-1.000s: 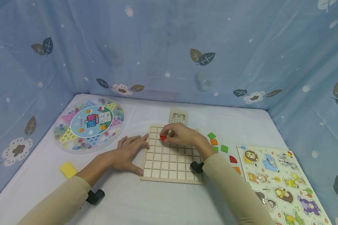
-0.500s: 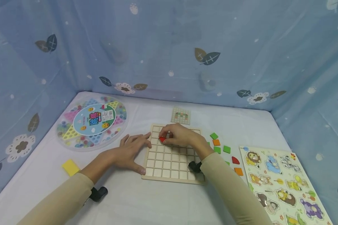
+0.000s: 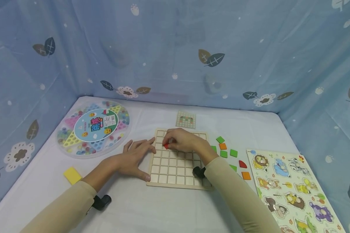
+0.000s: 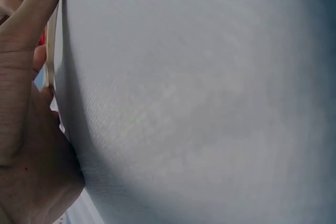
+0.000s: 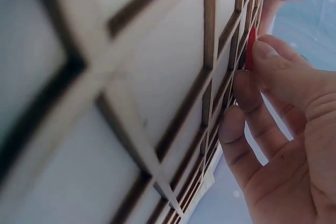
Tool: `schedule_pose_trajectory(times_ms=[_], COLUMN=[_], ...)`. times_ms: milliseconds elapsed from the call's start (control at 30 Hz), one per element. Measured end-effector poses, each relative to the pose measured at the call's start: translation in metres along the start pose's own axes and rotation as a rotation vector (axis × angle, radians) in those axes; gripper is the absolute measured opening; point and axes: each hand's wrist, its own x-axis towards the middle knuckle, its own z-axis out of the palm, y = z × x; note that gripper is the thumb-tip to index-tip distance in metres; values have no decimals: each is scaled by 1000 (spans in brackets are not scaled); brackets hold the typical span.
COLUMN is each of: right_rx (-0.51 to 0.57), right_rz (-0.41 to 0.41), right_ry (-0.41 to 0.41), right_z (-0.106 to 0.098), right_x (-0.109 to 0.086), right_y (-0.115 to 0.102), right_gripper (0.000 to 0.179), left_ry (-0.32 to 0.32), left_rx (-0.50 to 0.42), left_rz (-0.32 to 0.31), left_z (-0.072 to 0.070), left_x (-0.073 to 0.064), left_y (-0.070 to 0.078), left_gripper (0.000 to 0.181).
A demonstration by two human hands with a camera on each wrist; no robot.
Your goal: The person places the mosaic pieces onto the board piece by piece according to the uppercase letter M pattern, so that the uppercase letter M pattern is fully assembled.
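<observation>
A wooden grid board [image 3: 167, 170] lies flat before me. My right hand [image 3: 179, 140] is over its upper left part, pinching a small red tile [image 3: 166, 146] between thumb and fingers. In the right wrist view the red tile [image 5: 251, 50] stands on edge against the grid, and other fingertips come close to the slats. My left hand [image 3: 133, 160] rests at the board's left edge, thumb and fingers spread along it. The left wrist view shows mostly white cloth beside that hand [image 4: 29, 129]. The cells under my right hand are hidden.
Loose green tiles [image 3: 233, 153], orange tiles [image 3: 246, 175] and a red quarter-circle tile [image 3: 242, 164] lie right of the board. Beyond it is a pattern card [image 3: 185, 119]. An animal puzzle [image 3: 288, 186], a round marble game box [image 3: 94, 127] and a yellow block [image 3: 72, 175] flank it.
My right hand has shifted slightly left and down across the board with the red tile pinched in it. My left hand has stayed at the edge.
</observation>
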Motion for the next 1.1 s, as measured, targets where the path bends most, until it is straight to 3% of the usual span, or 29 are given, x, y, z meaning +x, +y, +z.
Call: schedule_pose_trajectory(times_ms=[367, 1100], right_rx=[-50, -13], right_rz=[2, -15], right_ry=[-20, -25], right_z=[3, -1], right_x=[5, -2], right_y=[-2, -1], right_gripper=[16, 16], left_ry=[-7, -11], left_rx=[-14, -5], left_rz=[2, -2], left_z=[-1, -1], left_x=[-1, 1], left_y=[1, 0], left_gripper=[91, 92])
